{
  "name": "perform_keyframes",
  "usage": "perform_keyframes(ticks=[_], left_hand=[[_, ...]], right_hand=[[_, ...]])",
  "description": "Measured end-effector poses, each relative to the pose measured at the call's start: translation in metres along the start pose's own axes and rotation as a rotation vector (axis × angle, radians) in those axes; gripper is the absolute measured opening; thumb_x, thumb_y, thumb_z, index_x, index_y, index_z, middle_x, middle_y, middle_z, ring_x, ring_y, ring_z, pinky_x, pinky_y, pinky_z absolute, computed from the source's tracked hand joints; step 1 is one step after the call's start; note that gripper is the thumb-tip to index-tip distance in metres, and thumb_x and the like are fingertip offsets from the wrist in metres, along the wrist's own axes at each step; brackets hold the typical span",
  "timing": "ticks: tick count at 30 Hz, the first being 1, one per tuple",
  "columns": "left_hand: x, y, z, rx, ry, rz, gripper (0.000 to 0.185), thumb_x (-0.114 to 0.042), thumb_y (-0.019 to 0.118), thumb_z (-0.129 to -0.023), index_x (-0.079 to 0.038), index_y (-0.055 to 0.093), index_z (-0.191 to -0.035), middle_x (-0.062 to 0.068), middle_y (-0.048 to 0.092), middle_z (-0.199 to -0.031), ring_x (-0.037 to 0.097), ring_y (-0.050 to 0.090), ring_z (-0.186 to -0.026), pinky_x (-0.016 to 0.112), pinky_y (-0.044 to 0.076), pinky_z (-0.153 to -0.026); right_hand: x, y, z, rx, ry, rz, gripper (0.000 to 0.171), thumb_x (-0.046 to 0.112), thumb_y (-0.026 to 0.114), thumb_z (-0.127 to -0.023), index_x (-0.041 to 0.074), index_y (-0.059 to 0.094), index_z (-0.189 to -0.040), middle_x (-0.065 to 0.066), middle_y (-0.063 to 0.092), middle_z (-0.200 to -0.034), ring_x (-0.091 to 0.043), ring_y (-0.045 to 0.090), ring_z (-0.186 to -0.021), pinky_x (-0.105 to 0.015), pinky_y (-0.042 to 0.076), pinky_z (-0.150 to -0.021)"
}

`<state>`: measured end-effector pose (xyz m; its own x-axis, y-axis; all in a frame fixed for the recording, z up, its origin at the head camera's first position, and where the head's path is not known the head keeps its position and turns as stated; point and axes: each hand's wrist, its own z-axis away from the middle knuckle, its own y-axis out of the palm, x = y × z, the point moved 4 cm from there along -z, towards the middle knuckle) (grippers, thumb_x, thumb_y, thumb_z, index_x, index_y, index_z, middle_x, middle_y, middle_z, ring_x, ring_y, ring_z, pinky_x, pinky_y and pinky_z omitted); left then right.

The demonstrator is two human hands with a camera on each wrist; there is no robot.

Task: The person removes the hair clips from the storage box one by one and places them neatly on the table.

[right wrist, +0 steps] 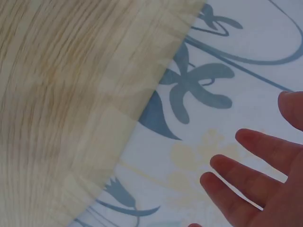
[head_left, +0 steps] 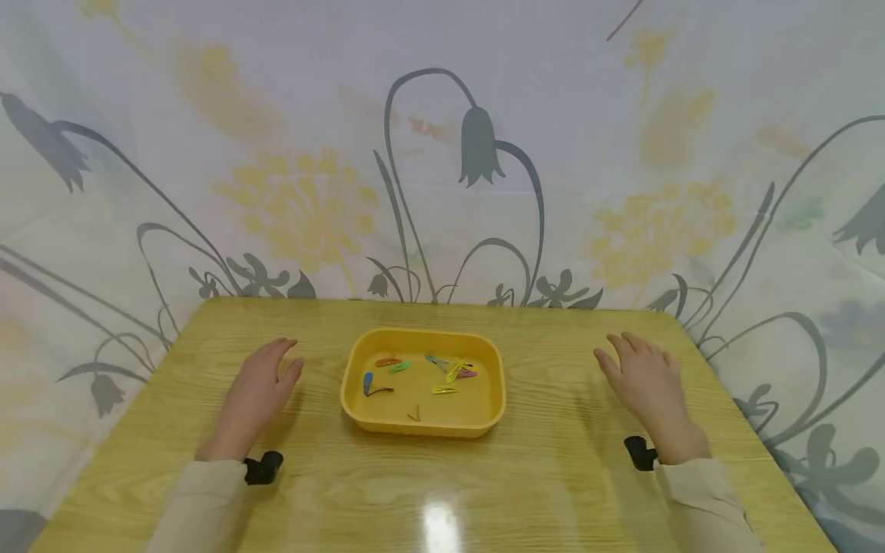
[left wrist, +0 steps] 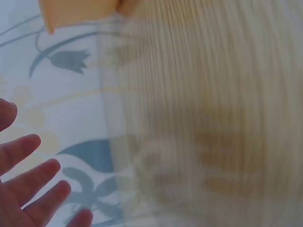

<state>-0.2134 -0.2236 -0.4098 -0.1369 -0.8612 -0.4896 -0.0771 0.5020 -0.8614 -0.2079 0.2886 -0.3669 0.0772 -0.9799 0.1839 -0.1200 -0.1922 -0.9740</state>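
Both hands, the left hand (head_left: 259, 384) and right hand (head_left: 646, 384), hover with fingers spread, holding nothing, either side of the yellow tray (head_left: 423, 424), whose hair clips (head_left: 442, 374) all lie untouched inside.

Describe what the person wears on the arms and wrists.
Both arms wear long beige sleeves, the left sleeve and the right sleeve, ending at the wrists. A small black device is strapped at each wrist: the left device and the right device. The left hand and right hand are bare, with no gloves; no rings show.
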Motion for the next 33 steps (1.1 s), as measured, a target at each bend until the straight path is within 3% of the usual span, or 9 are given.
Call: perform_keyframes(ticks=[4, 7, 10, 13, 18, 21, 25, 28, 33], left_hand=[[-0.002, 0.023, 0.003, 0.048, -0.107, 0.266, 0.061, -0.050, 0.035, -0.095, -0.009, 0.039, -0.138, 0.020, 0.038, -0.140, 0.039, 0.039, -0.125, 0.055, 0.035, -0.098], [-0.008, 0.042, 0.001, 0.070, -0.173, 0.472, 0.056, -0.047, 0.039, -0.095, -0.012, 0.039, -0.138, 0.016, 0.041, -0.140, 0.033, 0.041, -0.126, 0.049, 0.037, -0.100], [-0.017, 0.059, -0.001, 0.106, -0.219, 0.724, 0.053, -0.042, 0.042, -0.095, -0.014, 0.036, -0.140, 0.010, 0.038, -0.143, 0.026, 0.036, -0.131, 0.044, 0.033, -0.105], [-0.028, 0.072, -0.003, 0.133, -0.234, 0.898, 0.056, -0.039, 0.046, -0.095, -0.017, 0.029, -0.143, 0.006, 0.028, -0.149, 0.023, 0.026, -0.137, 0.042, 0.027, -0.109], [-0.036, 0.085, -0.003, 0.173, -0.216, 0.911, 0.068, -0.035, 0.054, -0.091, -0.027, 0.017, -0.147, -0.001, 0.012, -0.154, 0.022, 0.009, -0.142, 0.043, 0.017, -0.112], [-0.038, 0.091, -0.003, 0.166, -0.235, 0.920, 0.070, -0.034, 0.056, -0.091, -0.033, 0.014, -0.147, -0.007, 0.009, -0.154, 0.018, 0.005, -0.142, 0.043, 0.016, -0.113], [-0.040, 0.098, 0.002, 0.150, -0.263, 1.008, 0.063, -0.029, 0.053, -0.093, -0.041, 0.018, -0.144, -0.013, 0.008, -0.153, 0.015, 0.004, -0.141, 0.040, 0.016, -0.113], [-0.041, 0.101, 0.007, 0.132, -0.270, 1.064, 0.061, -0.023, 0.051, -0.094, -0.042, 0.020, -0.143, -0.015, 0.008, -0.152, 0.014, 0.004, -0.141, 0.040, 0.015, -0.113], [-0.043, 0.096, 0.002, 0.092, -0.286, 1.082, 0.061, -0.020, 0.051, -0.094, -0.036, 0.022, -0.145, -0.013, 0.011, -0.152, 0.014, 0.008, -0.141, 0.038, 0.019, -0.112]], right_hand=[[0.008, 0.006, 0.002, -0.051, 0.030, -0.085, 0.058, 0.043, 0.035, -0.097, -0.003, 0.046, -0.131, -0.030, 0.044, -0.130, -0.047, 0.042, -0.115, -0.063, 0.034, -0.089], [0.015, 0.013, 0.001, -0.067, 0.080, -0.206, 0.054, 0.040, 0.036, -0.098, -0.002, 0.045, -0.132, -0.028, 0.046, -0.128, -0.045, 0.047, -0.111, -0.058, 0.041, -0.083], [0.022, 0.020, 0.000, -0.093, 0.121, -0.323, 0.053, 0.039, 0.036, -0.098, 0.000, 0.045, -0.133, -0.025, 0.051, -0.125, -0.040, 0.051, -0.109, -0.054, 0.044, -0.081], [0.028, 0.025, -0.002, -0.130, 0.127, -0.408, 0.050, 0.036, 0.038, -0.098, 0.001, 0.046, -0.133, -0.022, 0.054, -0.122, -0.039, 0.052, -0.108, -0.053, 0.043, -0.083], [0.034, 0.034, 0.000, -0.172, 0.146, -0.512, 0.047, 0.035, 0.039, -0.098, 0.004, 0.048, -0.132, -0.020, 0.056, -0.121, -0.039, 0.051, -0.110, -0.053, 0.042, -0.086], [0.037, 0.040, -0.004, -0.158, 0.141, -0.520, 0.046, 0.035, 0.039, -0.098, 0.005, 0.048, -0.132, -0.019, 0.057, -0.120, -0.037, 0.052, -0.109, -0.052, 0.044, -0.084], [0.047, 0.047, -0.010, -0.113, 0.088, -0.488, 0.046, 0.035, 0.041, -0.097, 0.006, 0.049, -0.131, -0.015, 0.060, -0.117, -0.033, 0.055, -0.105, -0.049, 0.046, -0.082], [0.058, 0.051, -0.011, -0.093, 0.050, -0.490, 0.043, 0.034, 0.043, -0.096, 0.007, 0.051, -0.129, -0.013, 0.061, -0.115, -0.030, 0.057, -0.105, -0.048, 0.047, -0.083], [0.075, 0.051, -0.017, -0.109, 0.018, -0.554, 0.039, 0.032, 0.046, -0.096, 0.009, 0.054, -0.127, -0.010, 0.062, -0.116, -0.027, 0.059, -0.104, -0.045, 0.049, -0.084]])
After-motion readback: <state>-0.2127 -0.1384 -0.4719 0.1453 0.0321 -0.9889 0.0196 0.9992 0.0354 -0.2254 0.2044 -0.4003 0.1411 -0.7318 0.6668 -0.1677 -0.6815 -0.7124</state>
